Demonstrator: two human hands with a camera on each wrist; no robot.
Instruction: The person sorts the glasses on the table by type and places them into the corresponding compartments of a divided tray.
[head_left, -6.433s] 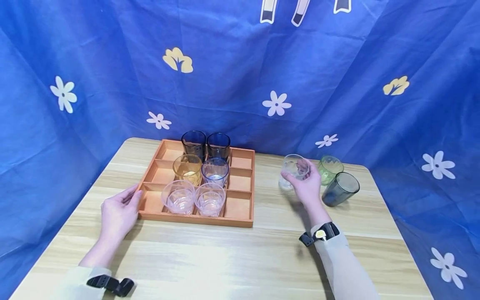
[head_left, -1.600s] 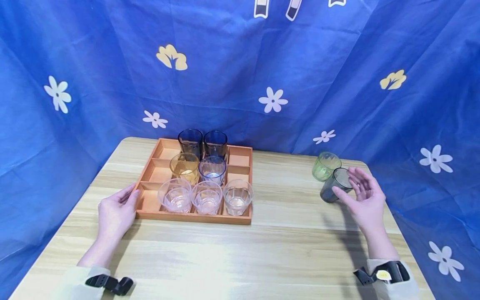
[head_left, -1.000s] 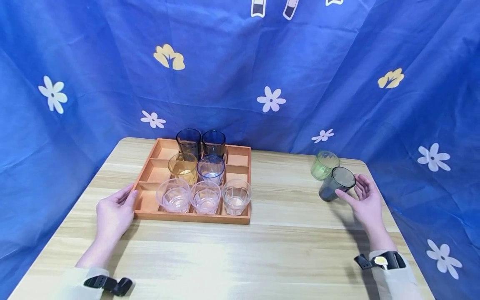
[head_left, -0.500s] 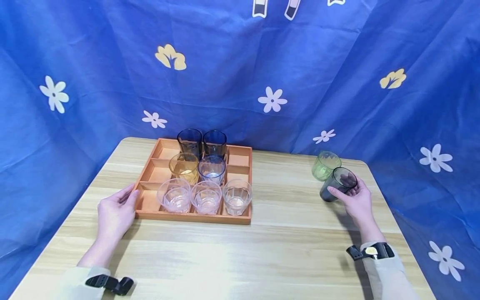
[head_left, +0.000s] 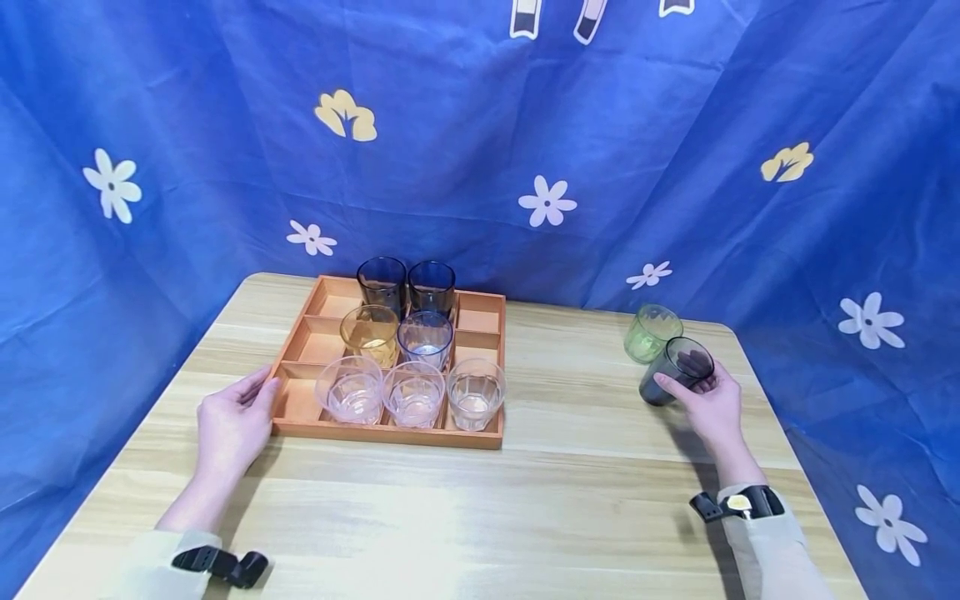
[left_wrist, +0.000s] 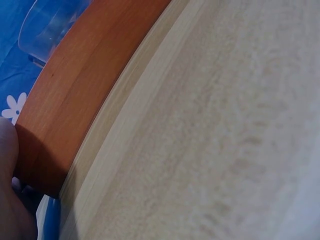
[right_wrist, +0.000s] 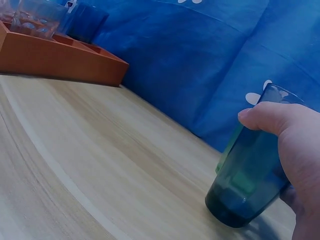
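My right hand [head_left: 712,408] grips a dark grey drinking glass [head_left: 662,382], thumb on its near side and fingers round the far side. In the right wrist view the thumb lies near the top of the tall glass [right_wrist: 245,175]. At the tray's left front corner, my left hand [head_left: 234,425] holds the side wall of a wooden divided tray [head_left: 390,434]. Along its front row stand two faintly pink glasses [head_left: 356,402] and a clear one [head_left: 475,402]. Behind them are an amber glass [head_left: 369,333] and a blue one [head_left: 425,340], then two dark glasses [head_left: 382,287] at the back.
A green glass [head_left: 649,335] stands just behind the grey one, near the table's back right corner. Blue patterned cloth [head_left: 450,167] hangs behind and beside the wooden table [head_left: 570,500]. Bare compartments show along the tray's left side and at its right back.
The clear glass has gone from the table into the tray's front right compartment. My right hand has let go of it, moved right and closed round the grey glass. My left hand stays put.
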